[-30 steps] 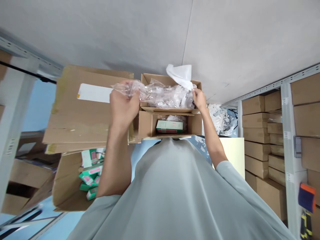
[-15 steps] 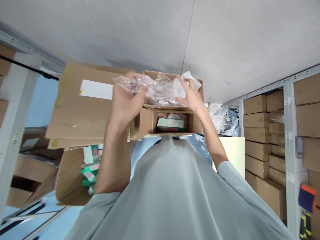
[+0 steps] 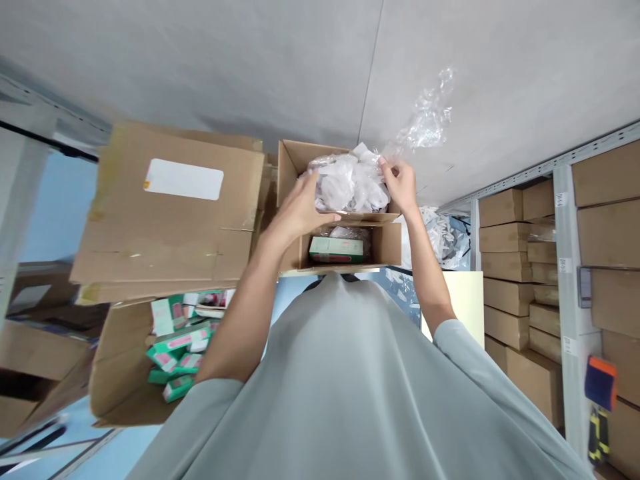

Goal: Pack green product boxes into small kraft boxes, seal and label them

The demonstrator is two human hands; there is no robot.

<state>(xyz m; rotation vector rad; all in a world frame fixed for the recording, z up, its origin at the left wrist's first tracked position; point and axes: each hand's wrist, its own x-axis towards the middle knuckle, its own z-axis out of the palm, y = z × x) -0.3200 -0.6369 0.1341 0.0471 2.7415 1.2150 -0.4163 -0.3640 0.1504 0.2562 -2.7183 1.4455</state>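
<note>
My left hand [image 3: 306, 207] is open, thumb and fingers spread, at the left front edge of a small cardboard box [image 3: 293, 163]. Inside that box lies a crumpled heap of white and clear plastic packing [image 3: 345, 183], with the left fingertips at its side. At the box's right end, my right hand [image 3: 403, 183] has its fingers drawn together in a pinch. From those fingers a strip of crinkled clear plastic film [image 3: 430, 120] stretches up and right, beyond the box. In front, a second compartment holds a green and white carton [image 3: 336, 249] beside some clear plastic.
A large cardboard box [image 3: 185, 227] with a white label stands at left. Below it, an open carton [image 3: 113, 373] holds several green and pink small boxes [image 3: 180, 343]. White scraps [image 3: 440, 237] fill a bin at right, before shelves of brown boxes [image 3: 505, 260].
The clear film has passed from over the box to the upper right, beside my right hand. My left hand has let go of it and moved right and down to the packing, fingers spread.
</note>
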